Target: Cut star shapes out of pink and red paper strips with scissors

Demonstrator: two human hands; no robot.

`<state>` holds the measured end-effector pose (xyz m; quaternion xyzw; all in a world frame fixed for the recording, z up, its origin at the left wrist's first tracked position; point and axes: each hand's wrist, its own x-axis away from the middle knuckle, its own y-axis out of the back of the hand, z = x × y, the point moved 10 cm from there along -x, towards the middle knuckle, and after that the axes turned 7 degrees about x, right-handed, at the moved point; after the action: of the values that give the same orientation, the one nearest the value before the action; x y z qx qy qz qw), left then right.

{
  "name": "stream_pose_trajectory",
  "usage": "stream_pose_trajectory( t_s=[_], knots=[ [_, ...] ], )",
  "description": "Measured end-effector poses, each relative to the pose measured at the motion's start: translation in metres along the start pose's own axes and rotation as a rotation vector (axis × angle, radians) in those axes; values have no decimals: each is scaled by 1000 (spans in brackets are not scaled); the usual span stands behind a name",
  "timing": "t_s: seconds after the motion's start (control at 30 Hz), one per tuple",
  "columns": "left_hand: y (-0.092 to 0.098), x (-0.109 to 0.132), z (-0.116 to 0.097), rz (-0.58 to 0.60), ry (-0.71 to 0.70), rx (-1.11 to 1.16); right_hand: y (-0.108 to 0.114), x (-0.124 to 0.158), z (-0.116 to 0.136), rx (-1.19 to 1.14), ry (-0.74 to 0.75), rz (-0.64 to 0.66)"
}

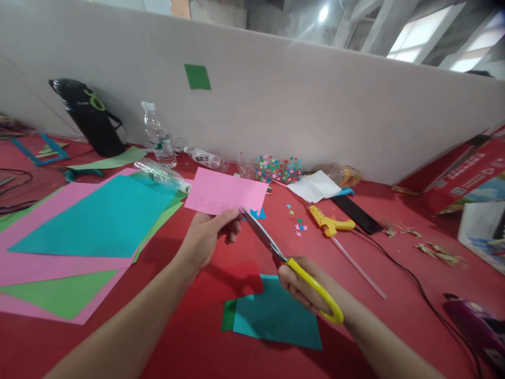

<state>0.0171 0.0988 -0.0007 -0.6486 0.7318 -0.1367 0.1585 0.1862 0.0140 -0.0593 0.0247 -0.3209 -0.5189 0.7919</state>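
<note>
A pink sheet of paper [226, 187] is held above the desk [197, 352], in the middle of the scene, with faint marks along its near part. The person's left grip [204, 238] pinches its near edge. The right grip [295, 287] is closed around the yellow-handled scissors [282, 256], whose tips reach the sheet just beside the left thumb; whether paper lies between the blades is hard to tell. For a clean, safe cut, the thumb would best sit farther left, the sheet taut, with the paper turned rather than the scissors twisted. A teal sheet [278, 323] lies nearer; loose stars [298, 227] and a hot glue gun [329, 223] lie to the right.
</note>
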Motion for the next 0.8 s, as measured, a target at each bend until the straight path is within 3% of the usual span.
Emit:
stream_pose_trajectory(
  t_s=[0.13, 0.43, 0.8],
  knots=[
    [4, -1, 1, -15, -2, -24, -1, 0, -1, 1, -4, 8],
    [5, -3, 2, -13, -18, -120, -7, -7, -5, -4, 143, 48],
    [5, -1, -1, -38, -6, -137, -3, -1, -3, 27, -32, 0]
  ],
)
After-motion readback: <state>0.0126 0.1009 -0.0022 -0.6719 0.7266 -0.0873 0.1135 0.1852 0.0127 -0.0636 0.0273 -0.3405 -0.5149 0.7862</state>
